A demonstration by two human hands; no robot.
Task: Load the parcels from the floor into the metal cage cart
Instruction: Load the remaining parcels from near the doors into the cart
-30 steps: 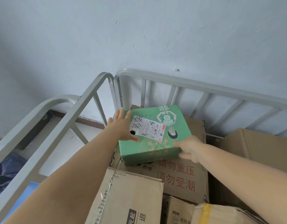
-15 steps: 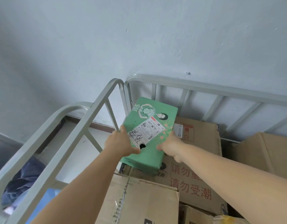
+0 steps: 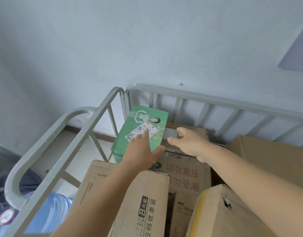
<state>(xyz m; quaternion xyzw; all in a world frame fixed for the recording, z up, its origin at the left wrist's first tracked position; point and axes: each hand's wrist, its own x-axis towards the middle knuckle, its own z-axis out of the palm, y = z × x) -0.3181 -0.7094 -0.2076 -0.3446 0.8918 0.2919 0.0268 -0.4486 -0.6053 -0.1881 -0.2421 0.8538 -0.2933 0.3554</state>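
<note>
Pale blue plaster wall (image 3: 147, 40) fills the upper half of the view, with the grey metal cage cart (image 3: 215, 101) pushed into its corner. Nearest, at six o'clock, sit a tall brown cardboard carton with black print (image 3: 135, 202) and a yellow-taped brown parcel (image 3: 224, 211), both already inside the rails. Past them lies a flat brown carton with red lettering (image 3: 184, 177), and beyond that, toward twelve o'clock, the flat green printed box with a white shipping label (image 3: 143, 129) rests tilted in the far left corner, one end on the red-lettered carton, its left side by the bars. The left hand (image 3: 142, 149) lies on it with straight fingers, pressing rather than clasping. The right hand (image 3: 190, 142) hovers just beside the box at two o'clock, fingers loosely spread and holding nothing. This looks like the placing step (the box seems nearly settled). Next, both hands would need to draw clear and reach down for another parcel from the floor, which is barely in view at eight o'clock.
</note>
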